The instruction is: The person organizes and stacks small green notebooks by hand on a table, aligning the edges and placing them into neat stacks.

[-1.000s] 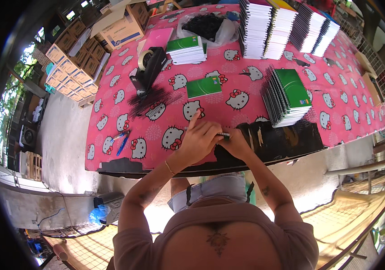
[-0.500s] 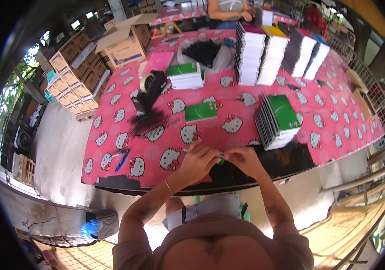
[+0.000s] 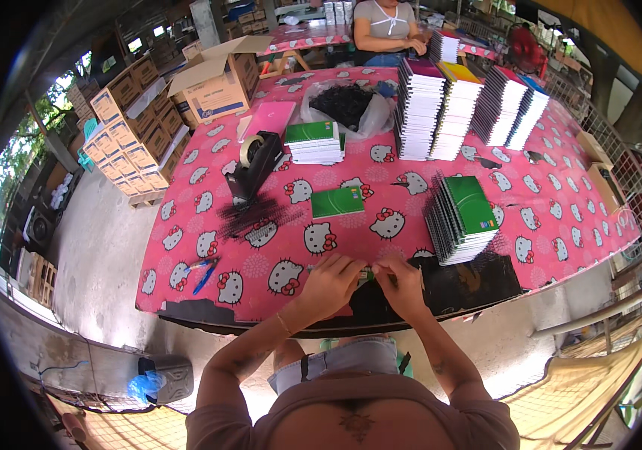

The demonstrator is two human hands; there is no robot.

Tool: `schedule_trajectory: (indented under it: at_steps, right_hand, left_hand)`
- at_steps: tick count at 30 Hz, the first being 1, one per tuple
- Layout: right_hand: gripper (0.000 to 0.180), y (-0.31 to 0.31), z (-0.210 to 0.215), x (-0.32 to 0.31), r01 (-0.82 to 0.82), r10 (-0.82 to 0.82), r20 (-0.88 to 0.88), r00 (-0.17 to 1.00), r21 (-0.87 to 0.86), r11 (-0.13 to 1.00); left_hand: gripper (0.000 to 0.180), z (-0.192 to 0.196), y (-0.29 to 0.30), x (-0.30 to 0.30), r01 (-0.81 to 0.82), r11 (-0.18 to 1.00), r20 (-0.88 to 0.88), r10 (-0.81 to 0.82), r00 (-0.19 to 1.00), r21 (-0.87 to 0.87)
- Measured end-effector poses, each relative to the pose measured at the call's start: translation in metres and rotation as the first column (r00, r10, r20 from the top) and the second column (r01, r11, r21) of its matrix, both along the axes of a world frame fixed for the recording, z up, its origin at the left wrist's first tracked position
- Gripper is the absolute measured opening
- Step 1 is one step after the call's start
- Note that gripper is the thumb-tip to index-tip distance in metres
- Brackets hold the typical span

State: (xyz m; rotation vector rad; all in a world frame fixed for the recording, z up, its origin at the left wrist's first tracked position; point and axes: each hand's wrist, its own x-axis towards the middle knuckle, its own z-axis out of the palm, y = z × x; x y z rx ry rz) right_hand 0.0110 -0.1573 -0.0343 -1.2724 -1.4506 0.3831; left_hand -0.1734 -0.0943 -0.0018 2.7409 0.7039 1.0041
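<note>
At the table's front edge, my left hand (image 3: pixel 330 285) is closed, its fingers bent round a small green notebook (image 3: pixel 366 276) that is mostly hidden. Right beside it, my right hand (image 3: pixel 401 283) pinches thumb and fingers together at the same notebook's edge; what lies between those fingertips is too small to make out. Beyond my hands lies a single green notebook (image 3: pixel 338 202), flat on the table. A stack of green spiral notebooks (image 3: pixel 475 206) stands to the right of it. Loose black binding coils (image 3: pixel 257 217) lie in a heap on the left.
A pink patterned cloth covers the table (image 3: pixel 403 195). On it are a tape dispenser (image 3: pixel 255 169), blue pliers (image 3: pixel 205 277), more green notebooks (image 3: pixel 313 142), a bag of black coils (image 3: pixel 342 105) and tall notebook stacks (image 3: pixel 420 112). Cartons (image 3: pixel 220 86) stand left; a person (image 3: pixel 388 30) sits opposite.
The view has tilted slightly, so the table sits lower in the picture. Both hands stay together at the front edge, with fingers shifted a little around the notebook.
</note>
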Motion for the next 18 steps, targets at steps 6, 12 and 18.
schedule_trajectory:
  at_steps: [6, 12, 18]
  right_hand:
    - [0.021, -0.003, -0.015, -0.006, 0.091, -0.108, 0.115, 0.987, 0.144, 0.985]
    - [0.029, -0.013, 0.001, 0.001, 0.119, -0.153, 0.245, 0.957, 0.147, 0.982]
    - [0.035, -0.054, 0.083, 0.075, 0.501, -0.619, 0.244, 0.746, 0.408, 0.764]
  left_hand:
    - [0.025, 0.0, 0.0, 0.002, 0.029, 0.997, -0.021, -0.03, 0.999, -0.074]
    - [0.025, 0.014, 0.002, 0.005, -0.034, 0.991, -0.087, 0.023, 0.996, -0.13]
    - [0.022, 0.097, 0.037, 0.024, 0.047, 0.996, 0.027, -0.049, 0.998, 0.08]
